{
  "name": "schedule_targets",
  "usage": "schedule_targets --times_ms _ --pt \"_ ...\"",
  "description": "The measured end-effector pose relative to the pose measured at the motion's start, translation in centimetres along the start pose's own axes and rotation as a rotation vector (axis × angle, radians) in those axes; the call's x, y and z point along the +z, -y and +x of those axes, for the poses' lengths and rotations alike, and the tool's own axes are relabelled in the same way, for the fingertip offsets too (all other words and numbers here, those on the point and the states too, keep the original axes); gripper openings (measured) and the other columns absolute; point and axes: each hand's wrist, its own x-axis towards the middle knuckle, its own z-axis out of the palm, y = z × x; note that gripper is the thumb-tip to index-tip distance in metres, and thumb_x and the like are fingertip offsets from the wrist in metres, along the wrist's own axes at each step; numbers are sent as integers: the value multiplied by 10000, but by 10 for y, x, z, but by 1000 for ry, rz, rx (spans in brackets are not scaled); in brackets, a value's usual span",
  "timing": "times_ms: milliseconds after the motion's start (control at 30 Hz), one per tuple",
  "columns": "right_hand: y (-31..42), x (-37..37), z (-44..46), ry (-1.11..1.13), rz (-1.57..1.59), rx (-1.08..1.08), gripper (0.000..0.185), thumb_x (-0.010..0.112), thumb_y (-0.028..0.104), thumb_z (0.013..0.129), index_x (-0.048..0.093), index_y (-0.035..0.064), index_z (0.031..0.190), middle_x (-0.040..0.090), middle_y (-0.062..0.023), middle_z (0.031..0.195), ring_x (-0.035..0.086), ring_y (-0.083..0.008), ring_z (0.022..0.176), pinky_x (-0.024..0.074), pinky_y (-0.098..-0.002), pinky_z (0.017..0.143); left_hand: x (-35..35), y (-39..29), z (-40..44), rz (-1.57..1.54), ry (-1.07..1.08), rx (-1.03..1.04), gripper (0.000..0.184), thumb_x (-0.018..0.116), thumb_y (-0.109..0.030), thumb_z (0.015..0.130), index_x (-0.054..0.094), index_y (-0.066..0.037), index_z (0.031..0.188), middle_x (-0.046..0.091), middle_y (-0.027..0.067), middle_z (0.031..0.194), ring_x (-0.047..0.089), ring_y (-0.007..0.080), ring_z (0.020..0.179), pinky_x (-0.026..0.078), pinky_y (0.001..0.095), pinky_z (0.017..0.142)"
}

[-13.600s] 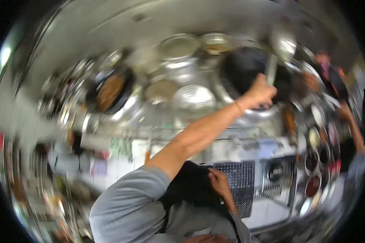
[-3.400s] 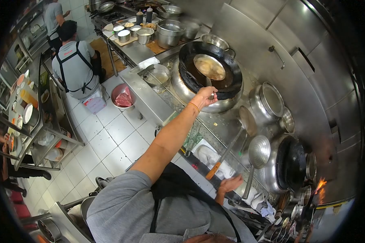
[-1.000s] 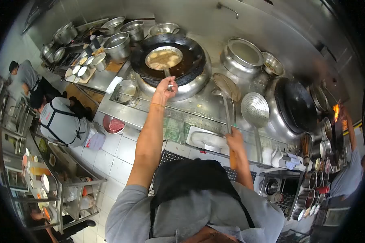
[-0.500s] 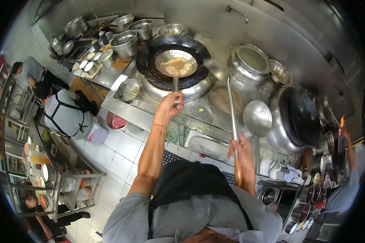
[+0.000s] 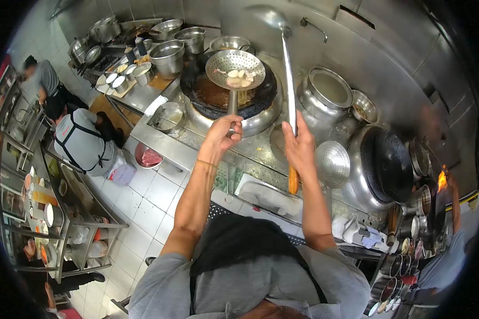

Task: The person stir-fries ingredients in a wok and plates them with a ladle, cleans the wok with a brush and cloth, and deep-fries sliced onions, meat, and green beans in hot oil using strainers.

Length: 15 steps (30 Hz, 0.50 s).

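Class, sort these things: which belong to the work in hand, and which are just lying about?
In use:
strainer, in the left hand
food pieces, in the strainer
ladle, in the right hand
wok, beneath the strainer

Apparently just lying about:
perforated skimmer
tilted wok
raw meat

Evenly lit, soft steel glare, curved dark edges

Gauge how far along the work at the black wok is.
Looks done: pale pieces collected in the round perforated steel strainer.
In hand: left hand holds it above the brown liquid in the black wok; right hand raises a wooden-handled steel ladle.
Probably left: emptying the loaded strainer. Doneness: can't tell.
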Motion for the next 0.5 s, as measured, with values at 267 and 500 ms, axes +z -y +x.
schedule_targets --times_ms 267,500 --pt "2 26 15 -11 -71 -174 364 572 196 887 513 34 1208 554 -143 641 528 -174 537 434 -317 528 10 -23 -6 -51 32 27 146 539 -27 803 423 -71 724 427 6 621 406 80 494 260 203 362" --pt "-25 61 46 39 -102 -245 274 538 119 883 493 -1 1125 592 -285 820 578 -464 781 458 -463 624 16 -32 -8 -25 44 93 146 521 -32 816 423 -79 718 419 1 609 398 79 482 257 201 357"
